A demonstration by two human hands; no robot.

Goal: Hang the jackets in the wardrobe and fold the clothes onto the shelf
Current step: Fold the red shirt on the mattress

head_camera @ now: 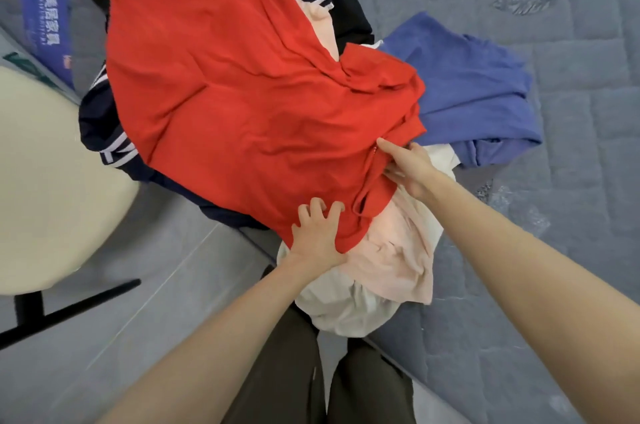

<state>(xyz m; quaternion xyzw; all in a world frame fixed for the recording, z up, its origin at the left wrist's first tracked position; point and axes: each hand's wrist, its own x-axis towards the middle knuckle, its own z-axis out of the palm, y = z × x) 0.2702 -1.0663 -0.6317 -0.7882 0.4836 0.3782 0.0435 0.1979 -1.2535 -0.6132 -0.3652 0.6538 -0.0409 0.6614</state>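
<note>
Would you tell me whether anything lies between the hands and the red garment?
Nothing visible: the left hand and right hand already touch the red garment, which lies on top of the pile.

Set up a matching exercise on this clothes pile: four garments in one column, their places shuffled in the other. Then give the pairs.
1. red garment
2. blue garment
3. pink garment
4. navy striped garment

A. left edge of the pile, beside the cream chair
B. spread over the top of the pile
C. right of the pile, on the grey mattress
D. under the red one's near edge, over white cloth

Pairs: 1-B, 2-C, 3-D, 4-A
</note>
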